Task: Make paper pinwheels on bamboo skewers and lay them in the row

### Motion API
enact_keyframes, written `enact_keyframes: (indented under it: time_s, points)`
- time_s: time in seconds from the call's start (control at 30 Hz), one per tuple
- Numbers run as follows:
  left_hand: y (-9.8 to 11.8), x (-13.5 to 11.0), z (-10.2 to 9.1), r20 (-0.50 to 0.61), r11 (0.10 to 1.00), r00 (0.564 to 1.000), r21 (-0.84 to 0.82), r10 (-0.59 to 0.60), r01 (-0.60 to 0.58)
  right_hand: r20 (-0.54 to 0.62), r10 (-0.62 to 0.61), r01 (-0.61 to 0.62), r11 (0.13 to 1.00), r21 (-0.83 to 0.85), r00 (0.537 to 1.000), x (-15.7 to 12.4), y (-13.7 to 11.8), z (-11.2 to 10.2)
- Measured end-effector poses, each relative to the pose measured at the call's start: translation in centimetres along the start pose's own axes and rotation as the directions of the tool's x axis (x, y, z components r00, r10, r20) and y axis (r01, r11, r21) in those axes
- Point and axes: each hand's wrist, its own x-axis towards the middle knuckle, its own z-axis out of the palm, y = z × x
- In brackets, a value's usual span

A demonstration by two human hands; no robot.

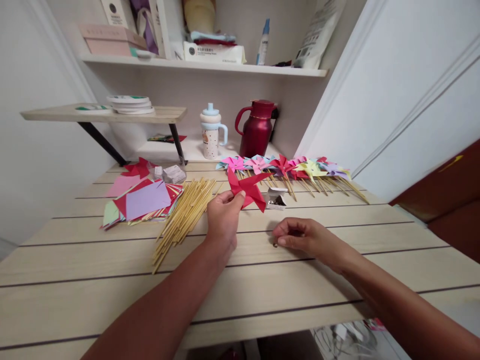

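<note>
Many paper squares (pixel 144 202) lay unused left of the bamboo sticks (pixel 183 215). Just right of the sticks, your left hand (pixel 222 220) pinched a stickless red pinwheel (pixel 248 190). Farther right, your right hand (pixel 300 237) drew its fingertips together over a small pin (pixel 275 245). Beyond lay the finished pinwheels (pixel 292 167).

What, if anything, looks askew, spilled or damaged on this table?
Nothing spilled or damaged. The coloured paper stack lies fanned and askew, and the wooden sticks splay loosely beside it. The left hand pinches a red pinwheel; the right hand rests by a tiny dark piece on the table.
</note>
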Motion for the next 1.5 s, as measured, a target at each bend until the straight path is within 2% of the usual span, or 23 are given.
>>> enact_keyframes:
  time_s: [0.13,0.23,0.33,0.6,0.93,1.1,1.23,1.37,1.5]
  points:
    - [0.2,-0.3,0.1,0.009,1.0,1.0,-0.01,-0.012,0.012,-0.049,-0.035,0.029,0.992,-0.123,0.998,0.1,-0.1,0.7]
    - [0.2,-0.5,0.1,0.018,1.0,1.0,0.004,-0.025,0.025,-0.024,-0.032,0.025,0.971,-0.236,0.999,0.8,-0.6,0.6]
    - [0.0,-0.5,0.1,0.019,1.0,0.999,0.014,-0.028,0.028,0.031,-0.014,0.021,0.966,-0.259,0.999,1.7,-0.9,0.2]
    - [-0.8,0.3,-0.4,-0.014,0.997,0.997,0.017,-0.074,0.074,0.054,0.016,-0.003,0.972,-0.236,0.998,3.3,-0.5,0.0]
    - [-1.0,0.1,-0.4,0.041,0.997,0.996,-0.021,-0.08,0.081,0.1,-0.05,0.064,0.987,-0.149,0.994,-0.6,0.0,-0.9]
    - [-1.0,-0.1,-0.3,0.039,0.996,0.996,-0.024,-0.084,0.085,0.073,-0.086,0.098,0.979,-0.177,0.994,-1.4,-0.1,-0.1]
    - [-1.1,0.0,-0.3,0.051,0.995,0.994,-0.012,-0.101,0.102,0.044,-0.12,0.127,0.953,-0.274,0.992,-1.2,-0.4,0.6]
    - [-1.2,0.0,-0.3,0.052,0.993,0.991,-0.002,-0.121,0.121,0.04,-0.04,0.053,0.908,-0.417,0.998,0.0,-1.1,0.9]
    - [-1.2,0.2,-0.4,0.057,0.994,0.992,0.023,-0.109,0.108,0.132,0.044,0.022,0.887,-0.462,0.99,2.3,-2.0,0.4]
